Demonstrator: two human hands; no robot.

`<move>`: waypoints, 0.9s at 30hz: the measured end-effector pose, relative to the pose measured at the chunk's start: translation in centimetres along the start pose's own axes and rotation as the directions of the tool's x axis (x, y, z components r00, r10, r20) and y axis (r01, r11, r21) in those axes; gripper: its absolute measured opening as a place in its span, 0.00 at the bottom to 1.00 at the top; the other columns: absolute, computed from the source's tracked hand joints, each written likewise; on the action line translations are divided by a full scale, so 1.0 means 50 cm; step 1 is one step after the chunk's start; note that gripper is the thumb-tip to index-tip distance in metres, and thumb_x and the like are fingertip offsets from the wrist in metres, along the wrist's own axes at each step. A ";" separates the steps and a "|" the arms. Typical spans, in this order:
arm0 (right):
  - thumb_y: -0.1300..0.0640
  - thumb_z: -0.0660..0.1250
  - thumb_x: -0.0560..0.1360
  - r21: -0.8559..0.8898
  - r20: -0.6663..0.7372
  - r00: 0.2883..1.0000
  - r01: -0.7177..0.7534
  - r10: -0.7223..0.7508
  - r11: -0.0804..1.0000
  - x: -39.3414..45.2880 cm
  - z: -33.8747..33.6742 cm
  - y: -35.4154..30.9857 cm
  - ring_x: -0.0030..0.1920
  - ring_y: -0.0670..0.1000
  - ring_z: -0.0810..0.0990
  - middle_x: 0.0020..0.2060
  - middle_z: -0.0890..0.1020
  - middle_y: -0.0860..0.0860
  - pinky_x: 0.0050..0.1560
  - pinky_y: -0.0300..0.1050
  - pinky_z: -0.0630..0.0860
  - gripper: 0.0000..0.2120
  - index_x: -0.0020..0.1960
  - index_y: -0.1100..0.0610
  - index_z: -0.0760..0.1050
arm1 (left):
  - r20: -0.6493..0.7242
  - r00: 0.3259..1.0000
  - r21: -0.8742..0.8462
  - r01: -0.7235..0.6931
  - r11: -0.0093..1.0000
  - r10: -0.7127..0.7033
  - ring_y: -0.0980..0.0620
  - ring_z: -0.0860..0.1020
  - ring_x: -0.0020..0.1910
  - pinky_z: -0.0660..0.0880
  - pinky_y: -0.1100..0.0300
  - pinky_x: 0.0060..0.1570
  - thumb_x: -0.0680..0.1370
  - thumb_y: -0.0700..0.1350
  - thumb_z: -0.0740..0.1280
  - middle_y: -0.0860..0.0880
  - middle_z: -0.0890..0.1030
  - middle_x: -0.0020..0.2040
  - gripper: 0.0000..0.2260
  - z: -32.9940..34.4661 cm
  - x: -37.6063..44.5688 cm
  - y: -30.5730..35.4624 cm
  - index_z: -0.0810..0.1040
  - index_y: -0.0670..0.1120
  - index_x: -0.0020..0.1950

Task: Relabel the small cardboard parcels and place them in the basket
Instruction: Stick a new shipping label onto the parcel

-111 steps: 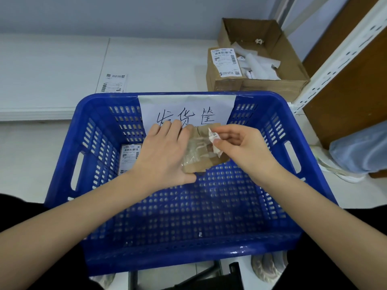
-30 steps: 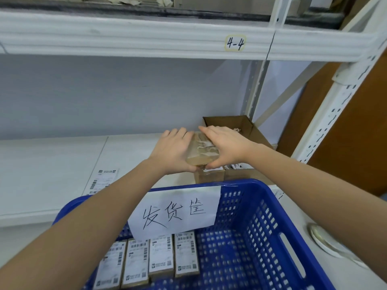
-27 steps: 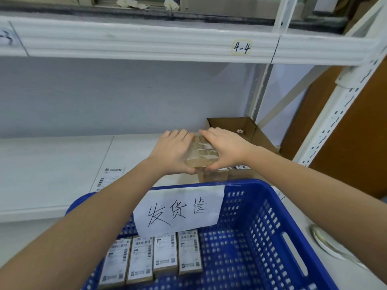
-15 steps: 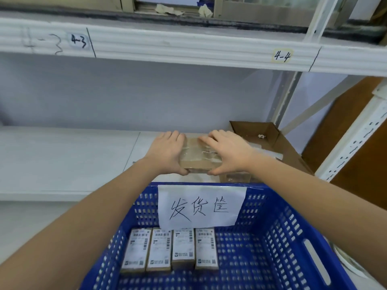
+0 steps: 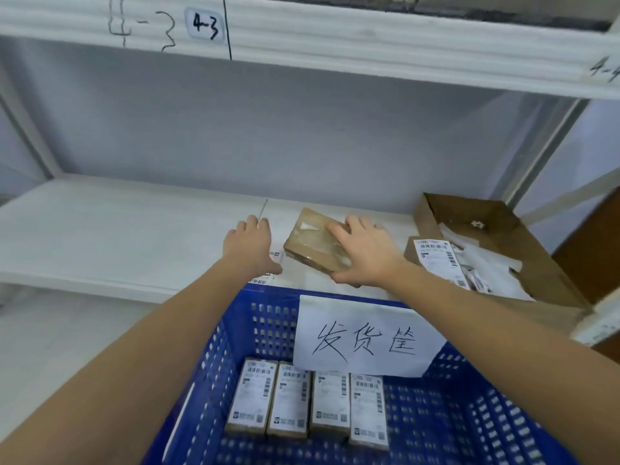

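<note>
Your right hand (image 5: 364, 255) holds the bare parcel (image 5: 315, 245) on the shelf (image 5: 117, 229), fingers spread over its taped top and thumb hooked under the near edge, so the box sits tilted w/ its near side a bit raised. Your left hand (image 5: 251, 248) lies flat and open just beside it, fingers straight, resting on or just over the sheet of labels (image 5: 268, 268) at the shelf edge (mostly hidden under the palm, so I can't tell how many are left on it). The step looks like fetching a fresh label for this parcel. Set the box down flat first and keep the right hand pinning it, bc a tilted box will slide when you press a sticker on. Peel one label w/ the left fingertips from a corner, slowly, so it doesn't curl onto itself. Lay it over the glossy tape starting from one short edge and smooth outward, no bubbles across the barcode. The white scrap on the top face may be old-label residue; cover it fully. Four labelled parcels (image 5: 307, 409) already stand in a row at the far end of the blue basket (image 5: 469, 427), below the paper sign (image 5: 365, 337), so this one prob. goes next to the rightmost, label up. Keep clear of the open carton (image 5: 536, 276) at the right w/ its loose paper.
</note>
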State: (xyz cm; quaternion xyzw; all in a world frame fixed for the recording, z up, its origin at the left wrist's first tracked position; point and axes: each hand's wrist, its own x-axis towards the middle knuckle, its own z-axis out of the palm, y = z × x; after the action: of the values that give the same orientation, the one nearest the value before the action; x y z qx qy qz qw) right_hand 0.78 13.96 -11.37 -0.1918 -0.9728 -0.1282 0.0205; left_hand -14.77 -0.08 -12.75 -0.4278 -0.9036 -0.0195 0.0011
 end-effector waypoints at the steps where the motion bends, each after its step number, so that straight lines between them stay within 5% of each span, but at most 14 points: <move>1: 0.39 0.70 0.65 0.013 0.011 0.999 -0.046 0.046 0.999 0.012 0.009 -0.006 0.56 0.56 0.69 0.56 0.69 0.55 0.50 0.49 0.68 0.39 0.69 0.52 0.60 | 0.028 0.998 -0.019 0.049 0.999 -0.049 0.44 0.69 0.63 0.69 0.54 0.57 0.71 0.57 0.72 0.43 0.69 0.65 0.35 0.012 0.007 -0.018 0.63 0.41 0.69; 11: 0.35 0.66 0.68 0.071 0.104 0.953 -0.293 0.285 0.953 0.109 0.095 -0.066 0.54 0.55 0.70 0.56 0.69 0.56 0.43 0.46 0.65 0.36 0.65 0.56 0.63 | 0.276 0.934 -0.127 0.269 0.955 -0.226 0.49 0.72 0.48 0.68 0.57 0.43 0.74 0.55 0.70 0.49 0.73 0.46 0.17 0.142 0.097 -0.102 0.70 0.44 0.51; 20: 0.33 0.67 0.67 0.097 0.188 0.918 -0.370 0.348 0.924 0.169 0.161 -0.107 0.55 0.56 0.71 0.56 0.70 0.56 0.44 0.46 0.66 0.39 0.68 0.56 0.61 | 0.361 0.892 -0.159 0.348 0.924 -0.274 0.48 0.73 0.48 0.69 0.57 0.44 0.73 0.57 0.72 0.47 0.75 0.53 0.20 0.216 0.149 -0.108 0.67 0.46 0.51; 27: 0.33 0.65 0.68 0.085 0.212 0.906 -0.391 0.366 0.917 0.178 0.191 -0.117 0.55 0.55 0.71 0.56 0.70 0.56 0.43 0.46 0.67 0.39 0.68 0.56 0.61 | 0.362 0.886 -0.167 0.367 0.915 -0.289 0.49 0.73 0.46 0.68 0.57 0.45 0.72 0.57 0.74 0.50 0.73 0.45 0.21 0.226 0.159 -0.113 0.66 0.46 0.50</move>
State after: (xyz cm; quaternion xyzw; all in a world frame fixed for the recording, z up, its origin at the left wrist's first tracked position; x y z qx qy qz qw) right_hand -9.57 14.47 -21.21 -0.3869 -0.9205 -0.0415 -0.0366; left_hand -24.03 2.90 -24.08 -0.2620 -0.9420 -0.0525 -0.2030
